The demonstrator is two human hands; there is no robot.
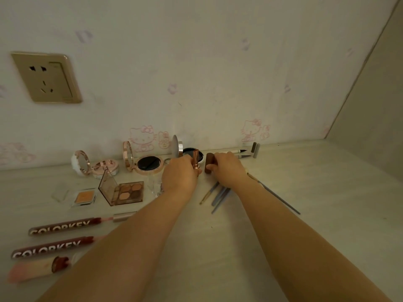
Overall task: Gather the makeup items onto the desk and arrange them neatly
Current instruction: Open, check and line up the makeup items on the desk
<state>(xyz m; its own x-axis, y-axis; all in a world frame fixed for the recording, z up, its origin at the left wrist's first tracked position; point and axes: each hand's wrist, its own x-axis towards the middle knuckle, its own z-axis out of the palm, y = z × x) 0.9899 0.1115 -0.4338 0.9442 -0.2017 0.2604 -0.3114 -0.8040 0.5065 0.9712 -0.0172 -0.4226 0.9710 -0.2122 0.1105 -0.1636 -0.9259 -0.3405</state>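
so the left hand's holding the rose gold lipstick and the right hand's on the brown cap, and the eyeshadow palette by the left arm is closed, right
Not quite: the eyeshadow palette is open, its clear lid tilted up and the pans showing in the head view. The rest holds: the left hand grips the rose gold lipstick and the right hand holds the brown cap.

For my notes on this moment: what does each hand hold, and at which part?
Left hand grips the rose-gold lipstick at its lower part. Right hand grips the brown cap around its side.
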